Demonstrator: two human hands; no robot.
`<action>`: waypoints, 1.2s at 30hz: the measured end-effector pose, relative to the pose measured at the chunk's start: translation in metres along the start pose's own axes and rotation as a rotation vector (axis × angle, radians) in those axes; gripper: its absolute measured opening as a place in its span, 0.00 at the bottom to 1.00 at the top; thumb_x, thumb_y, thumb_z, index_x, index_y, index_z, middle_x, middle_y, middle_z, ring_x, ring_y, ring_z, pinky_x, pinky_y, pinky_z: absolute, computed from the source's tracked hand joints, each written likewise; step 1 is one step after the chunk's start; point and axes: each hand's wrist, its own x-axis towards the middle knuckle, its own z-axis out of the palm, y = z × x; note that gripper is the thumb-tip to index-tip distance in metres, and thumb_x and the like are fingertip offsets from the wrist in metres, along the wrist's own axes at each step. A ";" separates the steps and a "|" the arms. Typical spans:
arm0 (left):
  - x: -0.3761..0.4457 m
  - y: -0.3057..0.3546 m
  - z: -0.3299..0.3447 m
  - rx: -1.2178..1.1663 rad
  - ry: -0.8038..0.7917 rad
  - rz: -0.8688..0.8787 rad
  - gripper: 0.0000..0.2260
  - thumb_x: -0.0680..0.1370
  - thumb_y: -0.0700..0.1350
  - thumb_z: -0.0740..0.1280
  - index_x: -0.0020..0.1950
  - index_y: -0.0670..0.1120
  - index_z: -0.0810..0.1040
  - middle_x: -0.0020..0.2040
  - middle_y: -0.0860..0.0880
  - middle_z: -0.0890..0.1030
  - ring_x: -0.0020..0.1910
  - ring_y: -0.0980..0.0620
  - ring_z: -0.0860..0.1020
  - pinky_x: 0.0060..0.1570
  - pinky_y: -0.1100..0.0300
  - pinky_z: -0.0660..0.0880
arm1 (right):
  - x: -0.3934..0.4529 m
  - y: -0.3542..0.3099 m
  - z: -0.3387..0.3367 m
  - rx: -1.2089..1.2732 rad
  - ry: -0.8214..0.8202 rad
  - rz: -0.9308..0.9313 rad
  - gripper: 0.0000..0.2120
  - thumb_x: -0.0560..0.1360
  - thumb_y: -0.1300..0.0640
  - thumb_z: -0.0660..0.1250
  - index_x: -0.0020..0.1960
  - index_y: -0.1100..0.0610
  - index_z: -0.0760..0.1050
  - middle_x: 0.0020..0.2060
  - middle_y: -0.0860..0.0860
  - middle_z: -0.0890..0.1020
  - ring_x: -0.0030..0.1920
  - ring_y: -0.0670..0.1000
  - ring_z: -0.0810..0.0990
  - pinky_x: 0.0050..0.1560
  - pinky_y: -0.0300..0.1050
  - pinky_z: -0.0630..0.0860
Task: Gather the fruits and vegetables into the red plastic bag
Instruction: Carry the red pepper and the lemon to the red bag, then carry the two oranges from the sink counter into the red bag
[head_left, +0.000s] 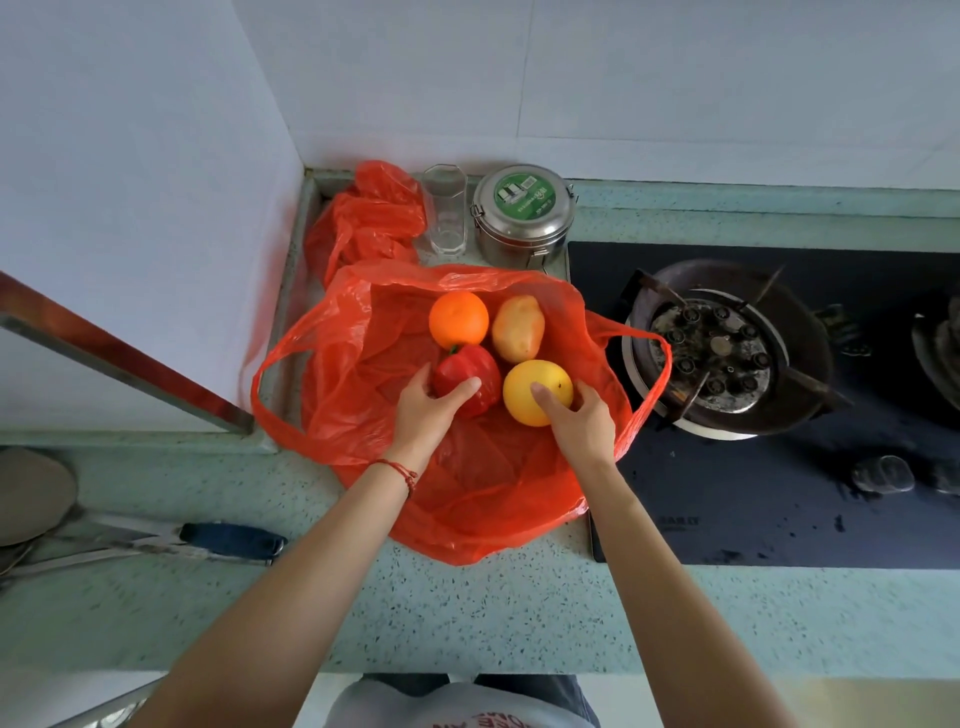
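Observation:
A red plastic bag (363, 364) lies spread open on the green speckled counter. Resting on it are an orange (458, 318), a tan potato (518, 327), a red bell pepper (467, 376) and a yellow grapefruit (535, 387). My left hand (428, 410) grips the red bell pepper from its near side. My right hand (579, 418) holds the yellow grapefruit, thumb on top and fingers around its right side. The orange and potato lie untouched just beyond.
A second crumpled red bag (363, 218), an empty glass (444, 213) and a steel tin with a green label (522, 218) stand behind. A black gas stove (727, 353) fills the right. A knife with a blue handle (228, 540) lies at left.

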 end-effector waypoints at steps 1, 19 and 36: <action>-0.002 -0.001 -0.002 0.000 -0.006 0.008 0.36 0.57 0.64 0.73 0.60 0.47 0.76 0.57 0.46 0.81 0.57 0.50 0.78 0.59 0.46 0.74 | -0.003 0.001 -0.001 -0.007 0.002 0.000 0.37 0.71 0.43 0.67 0.73 0.59 0.59 0.69 0.56 0.69 0.69 0.57 0.68 0.65 0.50 0.67; -0.081 -0.007 -0.033 0.448 -0.306 0.471 0.25 0.74 0.48 0.68 0.68 0.41 0.68 0.67 0.41 0.72 0.66 0.45 0.70 0.66 0.53 0.66 | -0.132 0.047 -0.012 -0.214 0.365 -0.202 0.26 0.76 0.49 0.62 0.71 0.56 0.62 0.69 0.54 0.69 0.70 0.53 0.65 0.66 0.48 0.65; -0.178 -0.039 0.070 1.077 -0.819 1.183 0.33 0.72 0.60 0.52 0.68 0.38 0.67 0.69 0.36 0.69 0.69 0.37 0.65 0.68 0.44 0.62 | -0.289 0.201 -0.075 -0.465 0.759 0.211 0.26 0.75 0.50 0.65 0.68 0.62 0.66 0.67 0.61 0.71 0.70 0.61 0.66 0.65 0.57 0.67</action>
